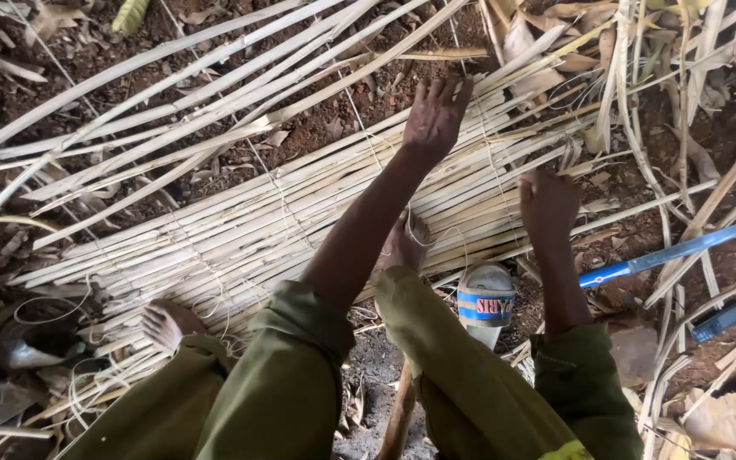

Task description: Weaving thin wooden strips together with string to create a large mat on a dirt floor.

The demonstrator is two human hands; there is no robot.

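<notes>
Reddish-brown soil scattered with dry leaves lies beneath you, and across it stretches the mat of pale split canes (300, 221), its strips laid side by side and tied with thin string (278, 200) that crosses them in several lines. As the picture shows it, the middle stretch under your arms sits tight and bound, while the canes at the upper left fan apart and look loose, so by my judgement a fair share of the binding is done and that spreading end is left. Your left hand (436, 115) reaches well forward, arm almost straight, fingers spread and released, palm down on or just above the far edge of the mat; whether it presses the canes I cannot tell. Your right hand (549, 204) sits nearer you, loosely curled at the mat's near edge, touching the strips; whether it pinches string or cane is hidden from view. Your bare feet rest on the mat, one (168, 324) at the lower left and one (406, 243) between your arms. Just beside your right forearm stands a small striped tin (485, 298), and beyond it a long blade with a blue handle (675, 249) lies on the ground, with a small phone (720, 319) near it.
</notes>
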